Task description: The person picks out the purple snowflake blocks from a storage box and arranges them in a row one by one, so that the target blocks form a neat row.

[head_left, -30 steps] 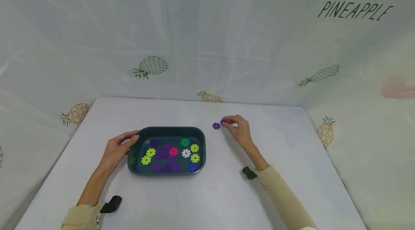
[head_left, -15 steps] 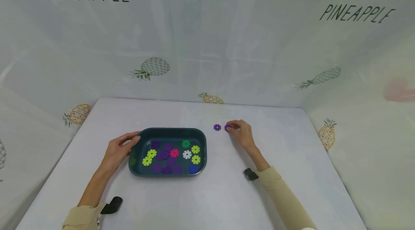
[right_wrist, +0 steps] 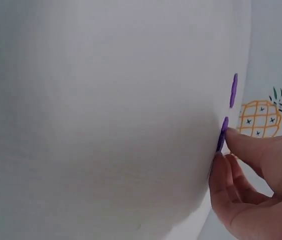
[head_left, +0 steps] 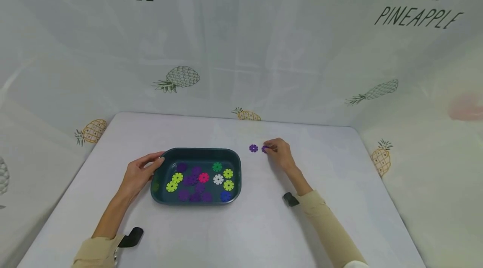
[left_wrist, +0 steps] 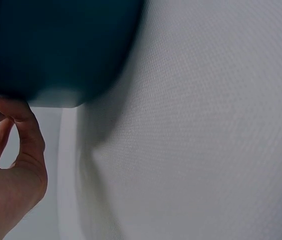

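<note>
My left hand grips the upper left corner of a dark teal tray, thumb on the rim. In the left wrist view that thumb presses against the tray's wall. Notched, flower-shaped plastic discs lie inside: several purple ones, several yellow ones, a pink one, a white one, a green one and a blue one. Right of the tray, my right hand pinches a purple disc at the table surface. Another purple disc lies flat just left of it.
The white table runs back to a hanging curtain printed with pineapples. A black wrist camera sticks out from the left sleeve, another from the right sleeve.
My right hand has shifted slightly right and lowered its purple disc to the table, widening the gap from the other purple disc. My left hand has kept its grip on the tray.
</note>
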The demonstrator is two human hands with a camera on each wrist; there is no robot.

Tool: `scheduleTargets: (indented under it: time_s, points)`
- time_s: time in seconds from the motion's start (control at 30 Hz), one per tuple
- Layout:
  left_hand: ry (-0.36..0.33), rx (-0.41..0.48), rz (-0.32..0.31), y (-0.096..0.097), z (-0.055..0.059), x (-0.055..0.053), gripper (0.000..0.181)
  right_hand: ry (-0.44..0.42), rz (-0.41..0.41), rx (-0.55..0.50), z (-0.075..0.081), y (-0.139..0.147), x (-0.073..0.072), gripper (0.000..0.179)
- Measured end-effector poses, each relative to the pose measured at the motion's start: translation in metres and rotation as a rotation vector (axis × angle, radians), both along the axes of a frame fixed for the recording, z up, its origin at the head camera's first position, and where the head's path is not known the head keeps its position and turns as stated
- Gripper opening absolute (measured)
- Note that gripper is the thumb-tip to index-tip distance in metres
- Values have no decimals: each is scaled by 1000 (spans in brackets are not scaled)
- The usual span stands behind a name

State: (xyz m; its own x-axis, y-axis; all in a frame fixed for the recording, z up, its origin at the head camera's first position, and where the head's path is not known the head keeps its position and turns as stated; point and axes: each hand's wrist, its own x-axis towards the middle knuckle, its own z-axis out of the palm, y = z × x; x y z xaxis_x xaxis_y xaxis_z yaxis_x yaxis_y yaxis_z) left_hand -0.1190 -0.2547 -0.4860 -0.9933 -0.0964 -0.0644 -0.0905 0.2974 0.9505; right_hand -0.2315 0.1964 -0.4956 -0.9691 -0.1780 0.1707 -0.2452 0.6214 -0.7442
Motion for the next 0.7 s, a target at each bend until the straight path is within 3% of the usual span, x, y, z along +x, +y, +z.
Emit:
scheduleTargets:
  time_s: [0.23, 0.7]
  points:
    - [-3, -13, -2, 0, 1, 0, 53, 38, 17, 45, 6, -6, 2, 19]
    - [-14, -37, -1, -1, 3, -1, 55, 126, 130, 28, 40, -31, 13, 16]
